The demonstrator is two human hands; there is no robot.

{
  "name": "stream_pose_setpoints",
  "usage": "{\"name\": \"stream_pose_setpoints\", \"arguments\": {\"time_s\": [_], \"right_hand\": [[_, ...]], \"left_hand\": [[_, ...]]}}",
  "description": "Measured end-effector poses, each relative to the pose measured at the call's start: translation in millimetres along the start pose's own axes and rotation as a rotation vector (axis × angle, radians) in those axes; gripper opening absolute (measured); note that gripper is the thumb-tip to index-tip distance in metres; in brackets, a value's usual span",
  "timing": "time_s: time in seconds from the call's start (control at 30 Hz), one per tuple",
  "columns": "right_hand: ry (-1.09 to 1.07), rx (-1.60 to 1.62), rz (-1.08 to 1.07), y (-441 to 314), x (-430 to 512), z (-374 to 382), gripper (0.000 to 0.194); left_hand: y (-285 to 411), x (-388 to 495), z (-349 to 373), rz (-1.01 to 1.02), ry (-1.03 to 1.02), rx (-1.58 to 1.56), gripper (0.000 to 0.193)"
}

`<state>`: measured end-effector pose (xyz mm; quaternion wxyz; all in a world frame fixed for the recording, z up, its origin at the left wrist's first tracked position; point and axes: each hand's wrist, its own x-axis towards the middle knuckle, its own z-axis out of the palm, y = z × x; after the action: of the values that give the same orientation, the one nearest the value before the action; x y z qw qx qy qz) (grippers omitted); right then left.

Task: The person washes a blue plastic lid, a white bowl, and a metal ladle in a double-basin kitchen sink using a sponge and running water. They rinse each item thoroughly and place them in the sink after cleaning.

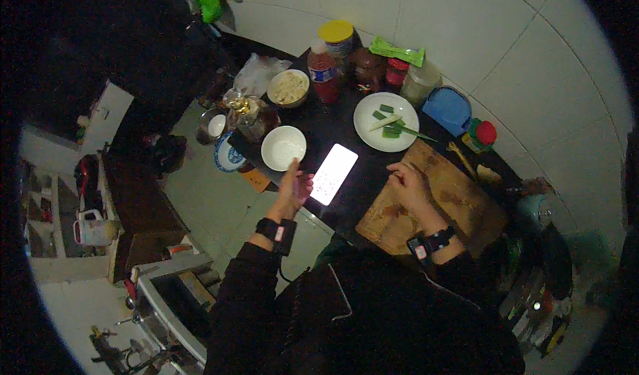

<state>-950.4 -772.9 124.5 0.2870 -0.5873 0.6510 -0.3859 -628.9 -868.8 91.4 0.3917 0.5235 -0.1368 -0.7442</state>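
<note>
A lit smartphone [333, 174] lies on the dark tabletop [344, 218] in front of me, its screen glaring white. My left hand [294, 188] is at its left edge, thumb raised apart from the curled fingers. The thumb tip overlaps the rim of a white bowl [283, 148]; whether it touches cannot be told. Nothing shows in that hand. Over the left part of a wooden cutting board [467, 205] hovers my right hand [410, 185], fingers loosely bent and holding nothing visible. Beyond it, a white plate [367, 130] carries cut green onion pieces [392, 125].
At the back stand a bowl of pale crumbly food [288, 88], a bottle of red liquid [323, 73], a yellow-lidded can [336, 33] and several jars. A blue container [447, 109] and red-capped shaker [484, 133] line the wall. A blue-patterned dish [228, 153] sits at left.
</note>
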Motion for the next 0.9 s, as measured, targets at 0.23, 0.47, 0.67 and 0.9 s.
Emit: {"name": "stream_pose_setpoints", "arguments": {"time_s": [0.23, 0.47, 0.67, 0.9], "right_hand": [[-0.084, 0.039, 0.052, -23, 4, 8, 0.022], [-0.243, 0.89, 0.339, -31, 6, 30, 0.051], [0.023, 0.999, 0.359, 8, 2, 41, 0.061], [0.246, 0.896, 0.306, 38, -12, 20, 0.057]], "left_hand": [[13, 19, -8, 0.254, 0.06, 0.085, 0.033], [1, -23, 46, 0.157, -0.24, 0.485, 0.035], [-17, -14, 55, 0.794, -0.294, 1.245, 0.066], [-35, -17, 50, 0.823, 0.101, 1.88, 0.108]]}}
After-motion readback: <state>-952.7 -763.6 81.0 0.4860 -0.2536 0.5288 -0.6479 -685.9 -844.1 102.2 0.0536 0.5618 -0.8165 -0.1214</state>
